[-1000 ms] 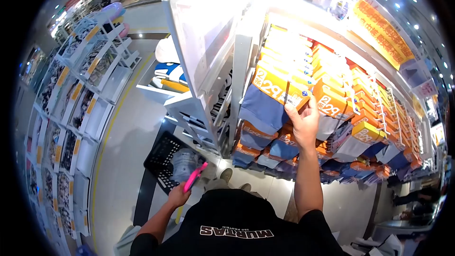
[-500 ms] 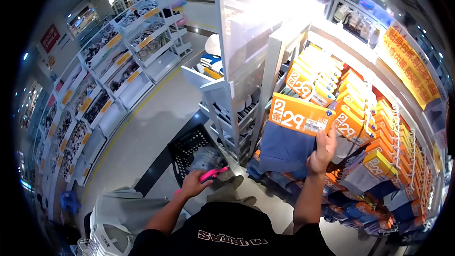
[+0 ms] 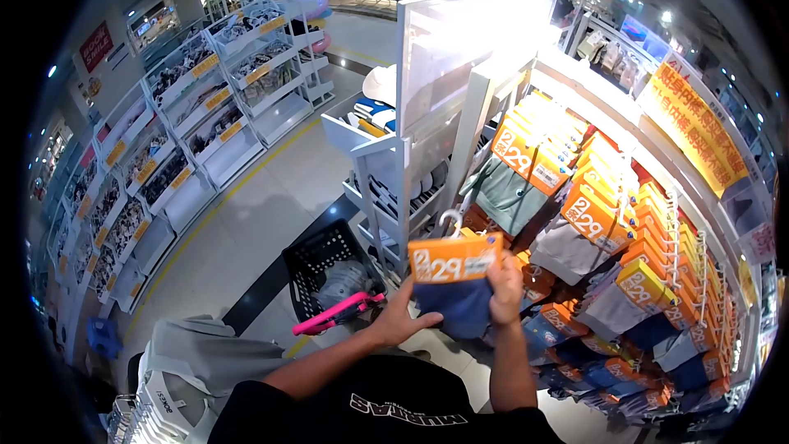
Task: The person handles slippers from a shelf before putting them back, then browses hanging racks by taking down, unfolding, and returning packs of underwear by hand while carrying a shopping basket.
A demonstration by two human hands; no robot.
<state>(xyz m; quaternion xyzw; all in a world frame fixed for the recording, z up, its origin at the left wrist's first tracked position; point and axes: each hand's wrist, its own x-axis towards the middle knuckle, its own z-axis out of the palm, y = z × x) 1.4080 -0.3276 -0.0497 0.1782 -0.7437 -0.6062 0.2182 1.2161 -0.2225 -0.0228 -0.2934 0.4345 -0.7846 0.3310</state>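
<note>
my right hand (image 3: 505, 289) pinches the pack (image 3: 460, 298); whether my left hand (image 3: 401, 316) grips, i can't tell. keep the card (image 3: 450, 258) unbent.

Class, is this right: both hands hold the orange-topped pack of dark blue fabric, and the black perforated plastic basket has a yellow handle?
Not quite: the head view shows a bright pink handle on the black basket, not yellow. The left hand and right hand do hold the pack.

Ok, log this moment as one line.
right hand: holds pack | left hand: at pack's left edge | pack: orange-topped, navy below | basket: item inside
</note>
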